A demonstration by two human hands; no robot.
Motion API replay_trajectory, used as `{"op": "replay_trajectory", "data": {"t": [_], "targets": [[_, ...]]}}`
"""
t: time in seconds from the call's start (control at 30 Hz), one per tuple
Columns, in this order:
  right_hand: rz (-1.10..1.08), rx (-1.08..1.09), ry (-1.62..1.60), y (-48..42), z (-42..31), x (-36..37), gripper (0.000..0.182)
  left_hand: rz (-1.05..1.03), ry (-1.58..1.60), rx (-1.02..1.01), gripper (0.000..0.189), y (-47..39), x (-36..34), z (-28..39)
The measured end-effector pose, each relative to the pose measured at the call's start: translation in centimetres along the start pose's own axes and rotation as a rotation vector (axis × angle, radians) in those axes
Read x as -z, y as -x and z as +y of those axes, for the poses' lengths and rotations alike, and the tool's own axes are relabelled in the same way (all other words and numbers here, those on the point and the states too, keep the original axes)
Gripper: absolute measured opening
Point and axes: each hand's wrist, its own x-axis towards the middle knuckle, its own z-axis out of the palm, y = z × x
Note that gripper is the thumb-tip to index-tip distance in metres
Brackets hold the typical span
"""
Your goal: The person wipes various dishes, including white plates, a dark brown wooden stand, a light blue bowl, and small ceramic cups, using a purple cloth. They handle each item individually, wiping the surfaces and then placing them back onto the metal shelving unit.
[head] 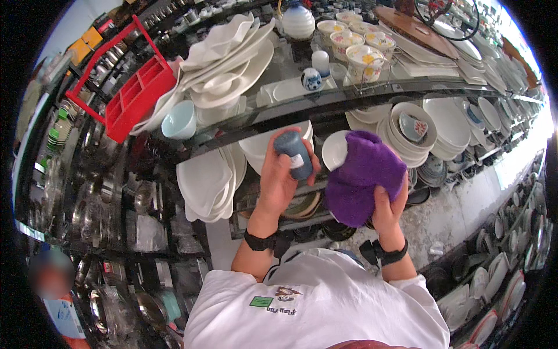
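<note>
My left hand (279,183) grips a small blue-grey ceramic jar (293,152) that bears a white label. In my right hand (390,205) is a bunched purple cloth (364,179), held to the right of the jar and apart from it. Both hands are in front of the shelf unit, below the edge of its glass top shelf (244,118). On that shelf, nearest the hands, stand a white and blue shaker (320,63) and a small round blue-and-white ceramic piece (311,79).
Stacked white plates (209,183) and bowls (409,126) fill the lower shelf. A pale blue cup (179,120) stands near the top shelf's edge, by a red divided carrier (139,96). Lidded floral cups (366,61) sit in a wire rack. A person (61,301) is at lower left.
</note>
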Motion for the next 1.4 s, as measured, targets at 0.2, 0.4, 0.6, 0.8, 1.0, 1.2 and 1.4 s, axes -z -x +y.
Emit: {"op": "replay_trajectory", "data": {"t": [0.2,0.4,0.6,0.8,1.0,1.2,1.4], "targets": [[-0.561,0.153,0.315,-0.8,-5.4,-6.8,0.067,-0.162,-0.925,0.177,0.068,8.0,1.7,0.0],[-0.525,-0.403,0.006,2.6,-2.2,-8.9,0.051,-0.176,-1.003,0.312,0.066,13.5,2.6,1.4],[-0.06,-0.751,-0.241,7.4,0.9,-10.0,0.04,0.001,-0.501,0.167,0.049,15.4,4.7,-0.5],[-0.003,-0.752,-0.197,11.1,-1.5,-11.9,0.032,0.041,-0.152,0.391,0.053,16.0,5.5,2.5],[0.066,-0.886,-0.351,12.1,-3.5,-12.6,0.03,0.005,0.184,0.38,0.057,16.3,6.1,2.4],[0.034,-0.747,-0.266,11.3,-4.1,-14.0,0.033,0.008,-0.074,0.289,0.061,15.9,6.8,2.5],[-0.037,-0.594,-0.082,10.1,-3.8,-14.3,0.041,-0.009,-0.21,0.176,0.054,14.8,6.3,3.8]]}}
